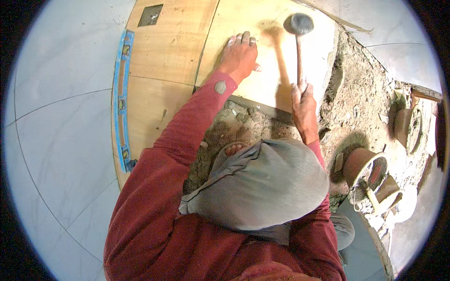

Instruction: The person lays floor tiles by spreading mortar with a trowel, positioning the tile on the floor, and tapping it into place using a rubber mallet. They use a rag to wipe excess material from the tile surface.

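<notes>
My left hand point(240, 55) lies on a light wood-coloured floor tile point(262, 79), fingers stretched toward its far side and thumb out to the right. In my right hand point(304, 110) is the wooden handle of a rubber mallet point(299, 24). Its dark round head is at the far end, raised above the tile, with a shadow falling to its left. The tile borders other wood-coloured tiles point(168, 51) on the left along a narrow dark joint. Its near and right edges meet rough mortar.
A blue spirit level point(123, 100) lies along the left edge of the laid tiles. Pale grey tiles point(61, 136) cover the far left. Rough mortar point(358, 93) runs down the right, with a bucket point(365, 167) and another container point(408, 126) on it. The far tile has a square cutout point(150, 15).
</notes>
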{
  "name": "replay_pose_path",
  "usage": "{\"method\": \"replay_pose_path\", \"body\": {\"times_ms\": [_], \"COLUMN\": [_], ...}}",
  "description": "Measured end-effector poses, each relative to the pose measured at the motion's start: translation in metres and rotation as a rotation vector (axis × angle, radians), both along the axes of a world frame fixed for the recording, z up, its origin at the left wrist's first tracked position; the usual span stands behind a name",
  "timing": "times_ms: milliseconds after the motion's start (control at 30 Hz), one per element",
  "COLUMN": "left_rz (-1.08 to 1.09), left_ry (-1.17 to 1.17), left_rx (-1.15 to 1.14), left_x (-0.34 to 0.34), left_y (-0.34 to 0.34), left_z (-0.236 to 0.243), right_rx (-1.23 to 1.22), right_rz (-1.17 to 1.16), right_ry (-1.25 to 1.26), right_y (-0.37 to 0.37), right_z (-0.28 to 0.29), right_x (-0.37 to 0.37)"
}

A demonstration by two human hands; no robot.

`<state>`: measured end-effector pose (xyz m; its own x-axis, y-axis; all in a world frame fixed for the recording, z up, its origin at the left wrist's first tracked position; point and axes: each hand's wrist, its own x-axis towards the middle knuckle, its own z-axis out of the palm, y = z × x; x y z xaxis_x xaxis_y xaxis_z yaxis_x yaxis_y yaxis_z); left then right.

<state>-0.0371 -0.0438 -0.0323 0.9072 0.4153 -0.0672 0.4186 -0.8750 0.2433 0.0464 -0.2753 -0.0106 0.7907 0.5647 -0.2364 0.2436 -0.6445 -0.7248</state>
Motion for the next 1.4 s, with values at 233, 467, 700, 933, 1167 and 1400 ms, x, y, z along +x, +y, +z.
{"method": "replay_pose_path", "body": {"times_ms": [233, 467, 700, 933, 1167, 1400], "left_rz": [-0.034, -0.046, -0.008, 0.017, 0.093, 0.119], "left_ry": [-0.05, 0.03, 0.035, -0.053, -0.123, -0.066], "left_rx": [0.006, -0.074, -0.152, -0.086, 0.212, 0.258], "left_x": [-0.001, 0.005, 0.003, -0.027, -0.086, -0.085], "left_y": [0.005, 0.008, -0.001, 0.006, 0.032, 0.032], "left_z": [-0.011, 0.005, 0.01, -0.007, -0.058, -0.052], "right_rx": [0.306, 0.115, 0.082, -0.276, -0.645, -0.387], "right_rz": [0.047, 0.159, 0.123, 0.214, -0.337, -0.223], "right_ry": [-0.194, -0.12, 0.066, 0.548, 1.094, -0.096], "right_y": [0.048, 0.061, -0.04, -0.256, -0.42, -0.483], "right_z": [0.037, 0.075, 0.078, 0.15, 0.169, 0.097], "right_x": [-0.003, 0.01, 0.001, 0.04, -0.054, -0.073]}}
